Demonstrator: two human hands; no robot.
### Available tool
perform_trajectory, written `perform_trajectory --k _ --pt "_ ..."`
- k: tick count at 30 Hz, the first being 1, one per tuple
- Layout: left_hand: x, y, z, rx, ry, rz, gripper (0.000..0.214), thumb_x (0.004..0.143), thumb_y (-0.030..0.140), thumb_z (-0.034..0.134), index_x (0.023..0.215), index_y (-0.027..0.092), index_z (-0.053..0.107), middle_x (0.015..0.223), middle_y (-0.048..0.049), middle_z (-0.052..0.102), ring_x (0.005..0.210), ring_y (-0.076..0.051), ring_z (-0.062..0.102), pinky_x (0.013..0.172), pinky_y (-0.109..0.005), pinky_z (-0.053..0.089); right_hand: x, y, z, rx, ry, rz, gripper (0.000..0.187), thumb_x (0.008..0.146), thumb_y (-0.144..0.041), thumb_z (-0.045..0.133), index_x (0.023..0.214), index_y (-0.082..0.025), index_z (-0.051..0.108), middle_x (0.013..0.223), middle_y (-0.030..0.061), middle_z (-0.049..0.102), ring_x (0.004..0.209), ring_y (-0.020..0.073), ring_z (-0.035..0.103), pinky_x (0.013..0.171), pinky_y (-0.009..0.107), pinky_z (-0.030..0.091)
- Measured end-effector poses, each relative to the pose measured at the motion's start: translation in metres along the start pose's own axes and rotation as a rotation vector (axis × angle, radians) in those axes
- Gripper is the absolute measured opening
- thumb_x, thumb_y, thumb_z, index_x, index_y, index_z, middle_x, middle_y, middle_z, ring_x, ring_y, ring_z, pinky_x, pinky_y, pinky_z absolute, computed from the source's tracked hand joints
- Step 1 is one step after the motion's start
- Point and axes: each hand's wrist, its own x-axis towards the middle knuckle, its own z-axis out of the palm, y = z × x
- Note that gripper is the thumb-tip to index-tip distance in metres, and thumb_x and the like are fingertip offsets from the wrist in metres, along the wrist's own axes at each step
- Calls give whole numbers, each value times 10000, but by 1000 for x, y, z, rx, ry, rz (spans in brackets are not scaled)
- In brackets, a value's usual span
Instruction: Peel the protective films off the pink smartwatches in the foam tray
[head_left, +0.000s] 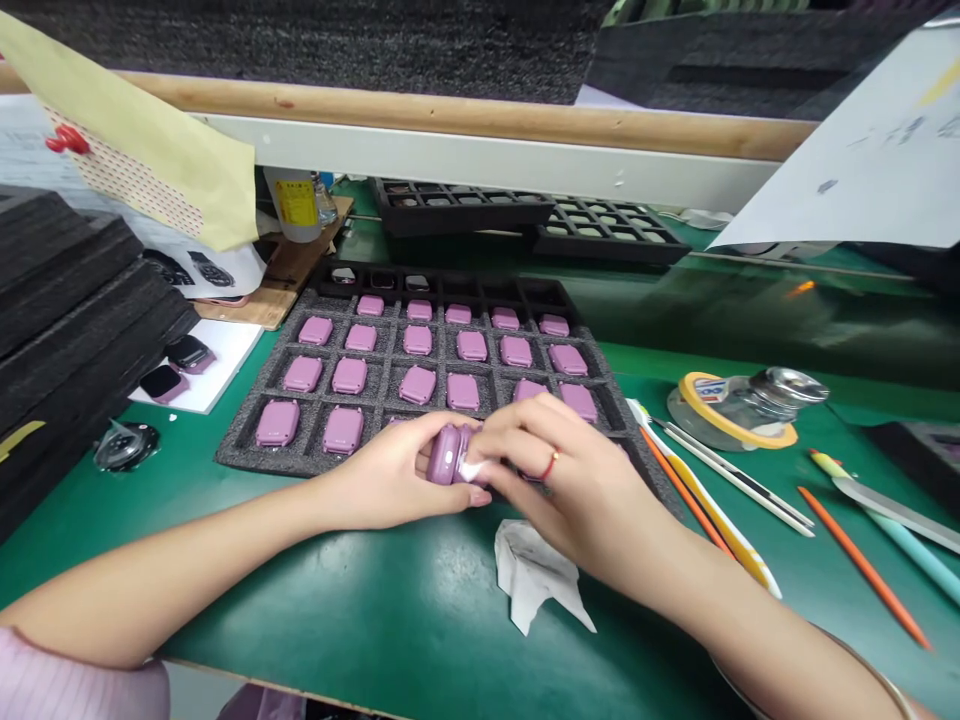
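Note:
Between the fingers and thumb of my left hand (390, 470) is a purple watch case (448, 455), held over the near edge of a black foam tray (382, 390). My right hand (562, 460) pinches a small piece of white tissue (472, 470) against the case's side. A red ring circles one right finger. Rows of similar purple watch cases (349, 376) fill many of the tray's compartments, and a few dark parts (382, 280) lie in its back row. A crumpled white wipe (536, 570) rests on the green tabletop below my right hand.
At right are a glass bottle (739, 405) with a tape roll, a yellow-white toothbrush (720, 520), orange sticks (862, 565) and tweezers (896, 512). Stacked black foam (82, 320) and two watches (163, 382) on white paper stand left. A wooden-edged shelf (450, 120) spans above.

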Motion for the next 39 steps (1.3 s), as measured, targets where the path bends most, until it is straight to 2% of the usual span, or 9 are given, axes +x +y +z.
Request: perform_trajectory --k 7,11,13,22,27,30,34,37,39 --pt "1 2 -2 41 -5 -5 454 757 301 790 1147 173 595 1041 -36 673 944 -187 632 857 -318 496 -1 1 -1 -79 34 -4 59 971 -145 580 982 -181 625 933 83 703 826 212 586 732 383 482" --pt "1 5 -3 70 -22 -14 470 747 309 795 1153 175 599 1050 -38 669 940 -192 623 854 -327 496 -1 0 -4 -77 -35 -24 90 981 -151 561 931 -186 628 920 74 704 829 207 592 722 368 477" --pt "1 5 -3 68 -23 -15 476 750 311 792 1160 173 594 1055 -40 668 942 -193 623 860 -333 496 -1 1 -4 -102 -4 -22 74 980 -160 571 955 -187 635 922 75 712 826 209 592 723 372 471" --pt "0 0 5 -2 76 -31 530 674 289 847 1137 193 608 998 -19 697 905 -191 669 843 -328 531 -4 -6 3 -136 68 28 95 969 -166 576 944 -160 667 890 78 708 797 211 585 688 370 436" --pt "-1 -1 8 18 81 -15 529 670 282 851 1139 209 620 1004 -16 709 908 -195 679 838 -336 546 -6 -11 3 -146 18 30 146 977 -161 548 917 -151 681 880 82 711 792 211 577 671 367 429" --pt "-1 0 8 0 102 -32 558 660 294 860 1148 198 607 1031 -31 712 926 -205 690 871 -358 551 -4 -9 3 -191 73 38 107 966 -162 574 925 -157 673 879 77 724 781 216 593 680 378 428" --pt "-2 3 7 -21 97 -39 595 645 294 882 1160 205 598 1056 -36 724 947 -219 712 909 -384 555 -7 -8 -11 -76 131 158 62 954 -170 606 986 -213 636 913 42 727 822 192 651 768 351 501" --pt "-3 3 5 -9 75 -27 596 648 268 883 1177 220 613 1151 -46 717 976 -214 709 920 -379 553 -33 -10 -33 -96 119 349 47 955 -266 612 979 -238 583 798 4 671 654 156 625 600 275 503" --pt "-2 4 4 -16 69 -33 596 645 250 883 1179 219 619 1185 -53 708 977 -210 707 920 -376 553 -62 -8 -46 -145 15 417 140 968 -367 579 905 -246 551 726 -3 642 522 143 581 470 262 460"
